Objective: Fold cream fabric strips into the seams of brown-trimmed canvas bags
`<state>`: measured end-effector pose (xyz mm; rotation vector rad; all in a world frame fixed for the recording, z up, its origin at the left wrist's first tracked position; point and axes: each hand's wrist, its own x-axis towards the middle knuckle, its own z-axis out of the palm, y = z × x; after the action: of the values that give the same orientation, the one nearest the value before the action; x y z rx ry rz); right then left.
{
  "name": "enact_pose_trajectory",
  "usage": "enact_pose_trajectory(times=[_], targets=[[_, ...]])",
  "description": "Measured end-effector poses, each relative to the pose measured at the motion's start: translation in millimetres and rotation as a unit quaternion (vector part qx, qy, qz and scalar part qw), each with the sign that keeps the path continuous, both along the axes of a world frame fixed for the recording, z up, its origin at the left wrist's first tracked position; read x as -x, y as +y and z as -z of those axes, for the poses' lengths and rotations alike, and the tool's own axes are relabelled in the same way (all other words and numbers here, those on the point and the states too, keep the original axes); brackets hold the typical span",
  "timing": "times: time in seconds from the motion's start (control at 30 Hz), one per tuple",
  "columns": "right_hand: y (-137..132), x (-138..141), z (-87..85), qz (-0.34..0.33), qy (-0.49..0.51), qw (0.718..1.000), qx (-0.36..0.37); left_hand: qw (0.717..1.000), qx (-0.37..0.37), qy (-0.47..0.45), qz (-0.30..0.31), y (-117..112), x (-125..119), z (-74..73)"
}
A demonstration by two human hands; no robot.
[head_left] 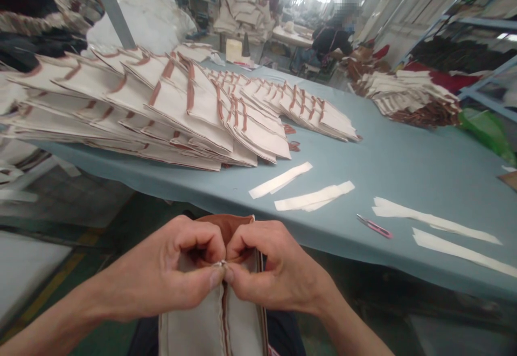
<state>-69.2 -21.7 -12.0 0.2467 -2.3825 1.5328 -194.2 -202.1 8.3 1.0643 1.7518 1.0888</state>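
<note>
A cream fabric piece with a brown strip down its middle hangs in front of me over my lap. It looks like a sewn bag panel, with brown material showing behind its upper edge. My left hand pinches the top of the centre seam between thumb and forefinger. Close against it, my right hand pinches the same seam from the other side, the two thumbs nearly touching. The fingertips hide what lies exactly at the pinch.
Stacks of cream panels with brown trim cover the left and back of the blue table. Nearer lie white strips and a pink-handled thread snipper. Another person sits at the back; more piled pieces are at right.
</note>
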Motion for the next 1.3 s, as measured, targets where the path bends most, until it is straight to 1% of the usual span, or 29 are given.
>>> enact_pose_trajectory(times=[0.1, 0.2, 0.33, 0.4, 0.47, 0.53, 0.67, 0.77, 0.87, 0.97, 1.03, 1.17, 1.23, 1.3], targets=[[1.0, -1.6, -0.5, 0.002, -0.01, 1.0, -0.009, 1.0, 0.003, 0.01, 0.001, 1.1, 0.6, 0.1], [0.8, -2.7, 3.5, 0.015, -0.029, 0.999, -0.011, 1.0, 0.0, 0.01, -0.014, 1.3, -2.4, 3.4], [-0.4, -2.3, 10.3, 0.015, -0.07, 0.997, 0.038, 0.998, -0.029, 0.031, -0.048, -2.0, -10.9, 8.7], [-0.8, -1.6, 11.9, 0.002, -0.078, 0.995, 0.059, 0.996, -0.047, 0.048, -0.054, -3.8, -13.8, 9.4], [-1.1, -1.1, 11.8, -0.01, -0.073, 0.995, 0.064, 0.996, -0.048, 0.06, -0.051, -5.0, -14.5, 8.7], [-1.6, -1.4, 10.2, -0.012, -0.059, 0.997, 0.052, 0.997, -0.037, 0.048, -0.046, -5.8, -13.4, 7.4], [-3.9, -4.0, 4.5, -0.007, -0.047, 0.999, -0.012, 1.0, -0.013, -0.012, -0.017, -8.6, -8.8, 4.6], [-6.1, -5.2, 0.2, -0.001, -0.044, 0.998, -0.045, 1.0, -0.004, -0.009, -0.001, -12.2, -4.1, 2.4], [-7.8, -4.0, -2.5, -0.001, -0.048, 0.996, -0.07, 0.999, 0.013, 0.028, 0.01, -15.3, 0.7, -0.4], [-8.9, -0.7, -2.8, 0.004, -0.05, 0.995, -0.085, 0.995, 0.041, 0.094, 0.021, -16.8, 5.0, -2.6], [-9.3, 1.5, -2.5, 0.008, -0.049, 0.995, -0.085, 0.987, 0.053, 0.143, 0.04, -17.3, 7.9, -3.2], [-9.7, 3.5, -4.3, 0.01, -0.071, 0.992, -0.103, 0.97, 0.015, 0.226, 0.084, -16.6, 13.6, -5.7], [-10.0, 3.5, -7.1, 0.013, -0.092, 0.988, -0.123, 0.965, 0.001, 0.241, 0.102, -14.5, 15.6, -9.0], [-10.2, 3.9, -11.0, 0.013, -0.118, 0.982, -0.147, 0.961, 0.003, 0.251, 0.119, -11.4, 16.2, -12.2]])
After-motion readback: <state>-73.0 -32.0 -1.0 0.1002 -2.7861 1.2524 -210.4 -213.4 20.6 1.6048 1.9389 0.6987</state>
